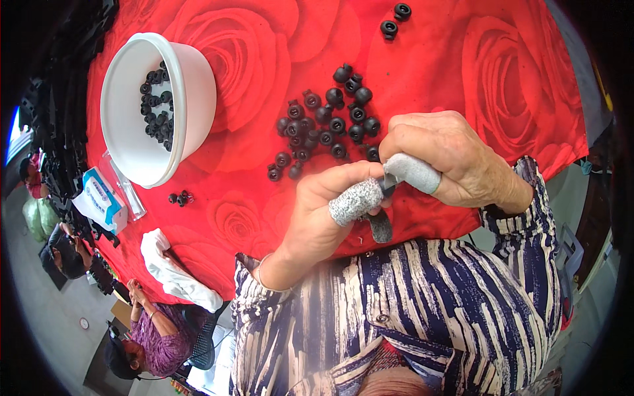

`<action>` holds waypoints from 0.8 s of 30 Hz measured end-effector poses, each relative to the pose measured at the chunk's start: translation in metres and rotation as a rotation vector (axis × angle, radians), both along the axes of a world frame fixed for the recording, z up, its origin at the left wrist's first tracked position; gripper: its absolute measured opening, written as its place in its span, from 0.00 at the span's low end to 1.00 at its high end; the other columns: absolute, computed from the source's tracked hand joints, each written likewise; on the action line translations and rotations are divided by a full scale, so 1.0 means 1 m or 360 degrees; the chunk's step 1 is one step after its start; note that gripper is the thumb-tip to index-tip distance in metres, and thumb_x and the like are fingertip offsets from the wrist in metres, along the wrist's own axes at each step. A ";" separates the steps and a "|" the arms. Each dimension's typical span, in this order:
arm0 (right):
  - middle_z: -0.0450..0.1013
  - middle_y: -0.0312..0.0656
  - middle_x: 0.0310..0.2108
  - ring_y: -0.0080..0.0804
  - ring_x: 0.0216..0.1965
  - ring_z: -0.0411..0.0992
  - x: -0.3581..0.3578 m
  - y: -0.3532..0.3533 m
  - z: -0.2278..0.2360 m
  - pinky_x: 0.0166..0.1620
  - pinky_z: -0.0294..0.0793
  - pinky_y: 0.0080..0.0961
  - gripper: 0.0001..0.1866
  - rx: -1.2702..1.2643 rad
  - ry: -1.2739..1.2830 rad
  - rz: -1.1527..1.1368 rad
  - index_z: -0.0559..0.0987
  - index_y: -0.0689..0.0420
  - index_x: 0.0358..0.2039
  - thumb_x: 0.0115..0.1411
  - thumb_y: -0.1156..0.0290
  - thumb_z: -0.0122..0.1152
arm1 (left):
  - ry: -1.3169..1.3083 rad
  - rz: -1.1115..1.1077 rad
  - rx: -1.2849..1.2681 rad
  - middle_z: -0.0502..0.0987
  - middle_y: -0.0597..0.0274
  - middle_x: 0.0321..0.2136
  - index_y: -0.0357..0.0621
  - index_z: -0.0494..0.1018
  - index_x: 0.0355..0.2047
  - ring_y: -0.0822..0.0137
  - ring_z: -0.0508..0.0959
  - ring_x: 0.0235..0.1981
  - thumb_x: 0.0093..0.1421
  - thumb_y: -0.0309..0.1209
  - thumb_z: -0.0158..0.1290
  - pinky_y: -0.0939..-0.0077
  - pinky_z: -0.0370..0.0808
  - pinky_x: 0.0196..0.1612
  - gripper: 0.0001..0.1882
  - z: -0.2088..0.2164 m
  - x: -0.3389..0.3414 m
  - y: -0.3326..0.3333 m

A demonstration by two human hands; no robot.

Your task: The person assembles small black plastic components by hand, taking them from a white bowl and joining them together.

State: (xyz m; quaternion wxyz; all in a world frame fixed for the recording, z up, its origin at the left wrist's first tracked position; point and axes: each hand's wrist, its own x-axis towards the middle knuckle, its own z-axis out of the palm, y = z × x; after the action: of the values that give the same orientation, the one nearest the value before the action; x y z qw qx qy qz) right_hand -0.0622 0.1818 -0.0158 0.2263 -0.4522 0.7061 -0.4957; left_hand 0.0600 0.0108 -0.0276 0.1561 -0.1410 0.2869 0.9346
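My left hand [312, 214] and my right hand [452, 158] meet in front of my chest, both closed around a small black piece [388, 187]. Most of it is hidden by the fingers, so its exact kind does not show. A speckled grey cloth cover [355, 202] wraps my left thumb, and a plain light grey one [414, 173] wraps my right thumb. Dark grey material [381, 226] shows below the fingertips. Just beyond the hands lies a loose pile of round black cord locks [337, 125], with holes and small stems visible.
A white plastic bowl [198, 92] at the left holds several more black pieces. Two others [389, 28] lie far right on the red rose-patterned tablecloth [264, 39]. Nearer left are a small black cluster [178, 198], a blue-and-white packet [102, 201] and white cloth [172, 270]. People sit beyond.
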 end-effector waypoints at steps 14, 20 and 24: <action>0.67 0.42 0.21 0.40 0.23 0.70 0.002 -0.001 0.001 0.26 0.68 0.33 0.08 0.0026 0.0007 -0.0039 0.72 0.58 0.27 0.59 0.67 0.52 | -0.0045 -0.0167 -0.0010 0.76 0.62 0.35 0.33 0.72 0.46 0.76 0.73 0.32 0.60 0.28 0.52 0.83 0.70 0.36 0.15 0.003 -0.002 -0.004; 0.68 0.42 0.20 0.40 0.22 0.70 -0.001 0.001 -0.001 0.25 0.68 0.33 0.10 -0.0059 -0.0118 0.0061 0.72 0.59 0.25 0.60 0.68 0.51 | -0.0105 -0.0279 0.0068 0.76 0.61 0.35 0.34 0.72 0.46 0.75 0.74 0.33 0.60 0.26 0.52 0.83 0.71 0.36 0.14 0.004 -0.003 -0.007; 0.68 0.42 0.20 0.40 0.22 0.69 -0.004 0.001 -0.003 0.25 0.68 0.33 0.09 -0.0114 -0.0156 0.0113 0.72 0.59 0.25 0.60 0.68 0.52 | -0.0123 -0.0311 0.0103 0.76 0.61 0.35 0.33 0.72 0.45 0.74 0.75 0.33 0.60 0.26 0.52 0.82 0.71 0.36 0.14 0.004 -0.005 -0.008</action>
State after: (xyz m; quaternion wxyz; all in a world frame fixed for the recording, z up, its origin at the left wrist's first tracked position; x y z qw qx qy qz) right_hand -0.0658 0.1827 -0.0191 0.2617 -0.4600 0.6595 -0.5338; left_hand 0.0554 0.0027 -0.0241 0.2619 -0.1431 0.2627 0.9176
